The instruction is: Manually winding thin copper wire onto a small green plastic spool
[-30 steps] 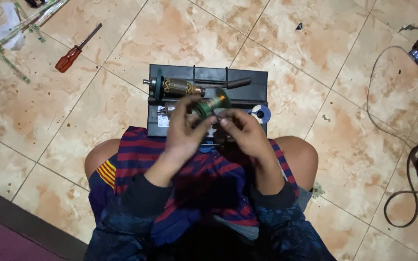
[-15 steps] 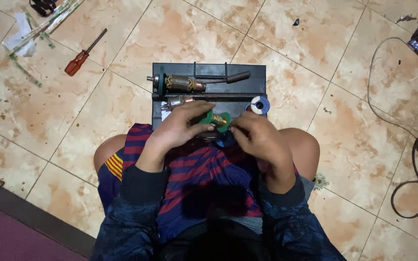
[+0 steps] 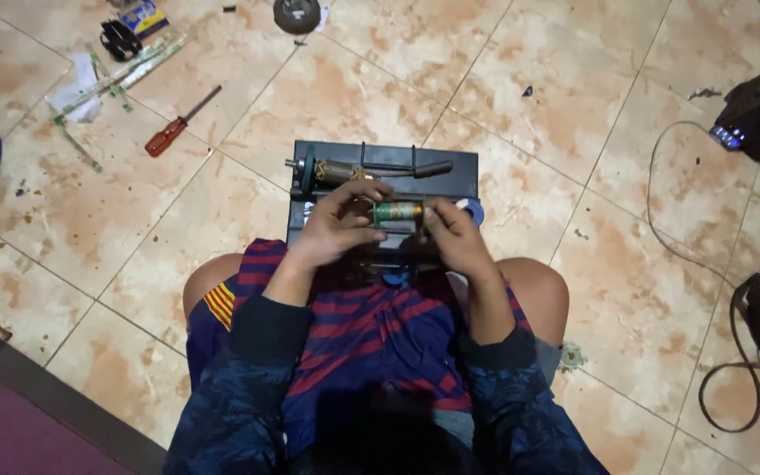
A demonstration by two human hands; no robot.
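— What are the hands doing?
— Both pinch one small cylindrical part, green with a brass-coloured band (image 3: 397, 211), held level between them above the near edge of a dark tray (image 3: 459, 180). The left hand (image 3: 338, 224) has its fingers curled round the part's left end; the right hand (image 3: 452, 236) grips the other end with its fingertips

— And on the tray?
— A motor armature (image 3: 336, 171) with copper windings lies across the far side, and a dark rod-shaped handle (image 3: 428, 167) is just beside it. A blue ring (image 3: 474, 209) peeks out past the right hand

— Around it?
— Tiled floor (image 3: 354, 79); a red-handled screwdriver (image 3: 179, 124) lies well apart to the left, a black cable (image 3: 661, 220) to the right
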